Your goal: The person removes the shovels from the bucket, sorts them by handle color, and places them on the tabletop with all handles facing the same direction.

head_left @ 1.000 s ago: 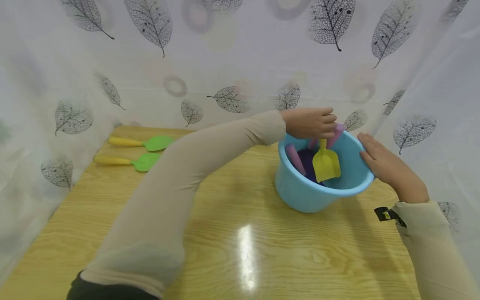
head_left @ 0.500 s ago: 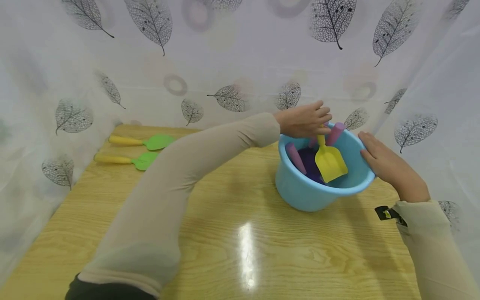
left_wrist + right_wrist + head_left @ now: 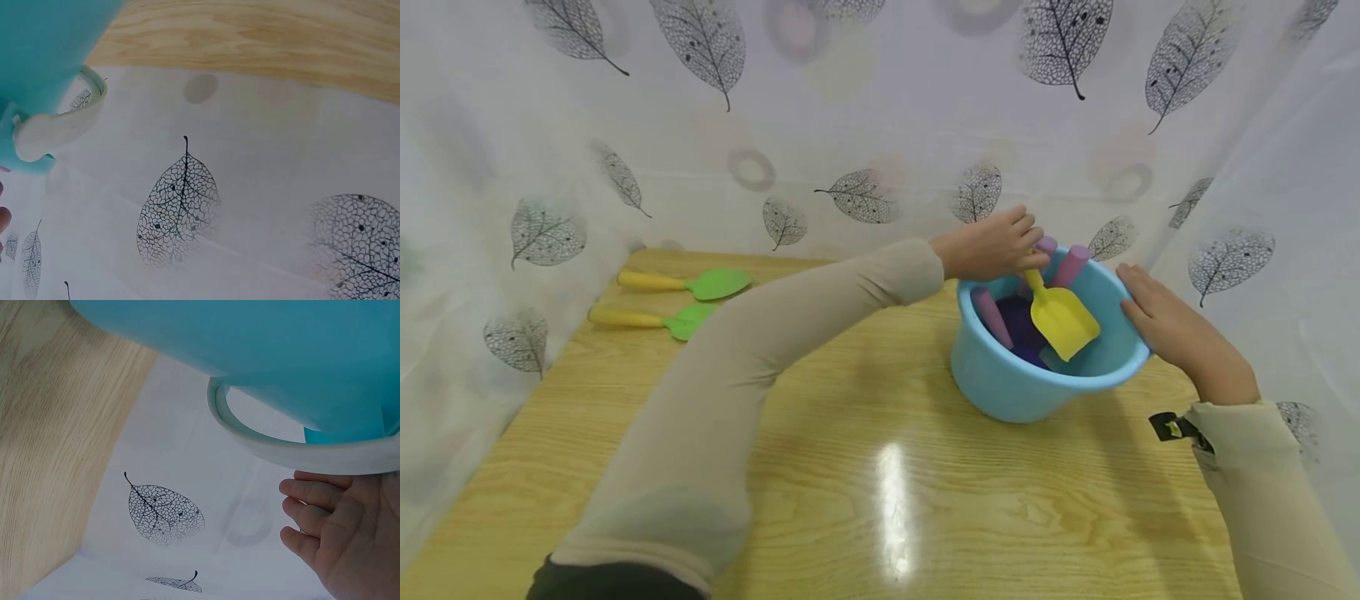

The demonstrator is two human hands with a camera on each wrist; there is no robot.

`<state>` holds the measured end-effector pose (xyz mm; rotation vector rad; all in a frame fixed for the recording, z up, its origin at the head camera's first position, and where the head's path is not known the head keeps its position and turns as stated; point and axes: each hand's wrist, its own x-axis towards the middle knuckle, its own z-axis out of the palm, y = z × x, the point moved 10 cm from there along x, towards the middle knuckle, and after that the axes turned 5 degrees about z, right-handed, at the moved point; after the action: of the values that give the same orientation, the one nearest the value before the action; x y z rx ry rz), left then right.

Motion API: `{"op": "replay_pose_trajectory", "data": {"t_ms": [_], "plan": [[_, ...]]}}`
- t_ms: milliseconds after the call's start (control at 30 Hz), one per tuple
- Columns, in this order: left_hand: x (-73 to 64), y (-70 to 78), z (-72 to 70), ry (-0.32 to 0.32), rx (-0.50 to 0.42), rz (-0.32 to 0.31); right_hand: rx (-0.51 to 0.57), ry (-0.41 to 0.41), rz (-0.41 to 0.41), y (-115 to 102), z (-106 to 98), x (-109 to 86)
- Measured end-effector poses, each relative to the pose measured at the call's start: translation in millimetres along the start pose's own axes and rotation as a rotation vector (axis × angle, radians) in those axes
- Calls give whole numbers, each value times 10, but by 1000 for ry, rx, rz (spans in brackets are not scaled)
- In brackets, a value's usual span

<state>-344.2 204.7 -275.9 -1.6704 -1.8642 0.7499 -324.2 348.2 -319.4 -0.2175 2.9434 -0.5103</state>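
In the head view my left hand [image 3: 996, 244] pinches the handle of a yellow toy shovel [image 3: 1063, 321], its blade slanting down over the mouth of a light blue bucket [image 3: 1022, 392]. Only fingertips [image 3: 3, 217] of that hand enter the left wrist view at the left edge. My right hand [image 3: 1176, 333] rests on the bucket's right rim, fingers fairly straight; the right wrist view has the same hand [image 3: 350, 531] beside the white bucket handle [image 3: 281, 450]. Inside the bucket are several tools with pink-purple handles [image 3: 992, 317] and a dark purple part [image 3: 1018, 321].
Two green-bladed trowels with yellow handles, a far one [image 3: 718, 284] and a nearer one [image 3: 625, 318], lie at the table's back left. A white leaf-print curtain [image 3: 880, 100] borders the back and sides of the wooden table [image 3: 850, 467].
My left hand has moved left and slightly back with the yellow shovel, whose blade has swung rightward and tilted more. The right hand and bucket have stayed in place.
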Motion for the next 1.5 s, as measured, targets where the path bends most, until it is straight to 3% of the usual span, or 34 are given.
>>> {"op": "replay_pose_trajectory", "data": {"t_ms": [433,633,833,1067,1300,1500], "plan": [[-175,-39,-161,79,-71,-104,5,-10,28,15,10,-10],[-292,-15,-230,87,-82,-161,5,1,23,10,4,-17],[-470,-8,-285,152,-94,-259,-20,7,17,1,-1,-13],[-708,-51,-340,209,-102,-391,-140,10,-14,-42,-41,-13],[-975,-81,-364,202,-125,-501,-277,7,-2,-95,-117,-16],[-1227,-74,-388,223,-119,-580,-290,-13,1,-71,-115,11]]}}
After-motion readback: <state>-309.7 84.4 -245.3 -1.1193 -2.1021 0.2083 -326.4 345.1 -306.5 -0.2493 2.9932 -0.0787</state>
